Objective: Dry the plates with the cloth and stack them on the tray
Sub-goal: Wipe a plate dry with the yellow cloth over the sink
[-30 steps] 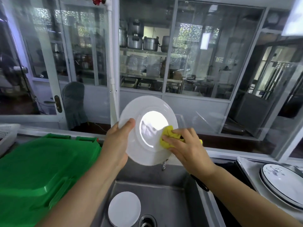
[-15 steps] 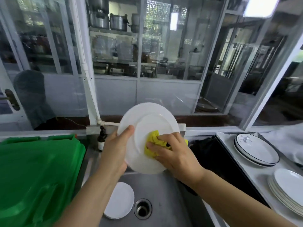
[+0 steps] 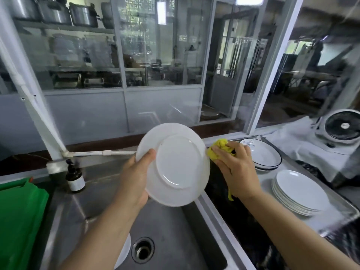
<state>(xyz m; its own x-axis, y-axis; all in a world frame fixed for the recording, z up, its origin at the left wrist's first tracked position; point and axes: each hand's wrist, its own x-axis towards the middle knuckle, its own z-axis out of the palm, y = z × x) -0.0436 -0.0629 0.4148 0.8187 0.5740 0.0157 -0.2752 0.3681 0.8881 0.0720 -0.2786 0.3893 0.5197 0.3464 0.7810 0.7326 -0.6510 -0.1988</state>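
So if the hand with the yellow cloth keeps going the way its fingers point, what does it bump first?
Probably the white plate. The right hand points up and left with the cloth, right at the plate's edge, though depth is hard to judge.

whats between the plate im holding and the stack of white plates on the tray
In the head view, your right hand gripping the yellow cloth sits between the held plate and the white stack, above dark counter.

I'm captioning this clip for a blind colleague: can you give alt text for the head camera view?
Over a steel sink, the left hand holds a white plate, underside facing the camera, while the right hand grips a yellow cloth beside its rim. At right, a tray holds stacked white plates.
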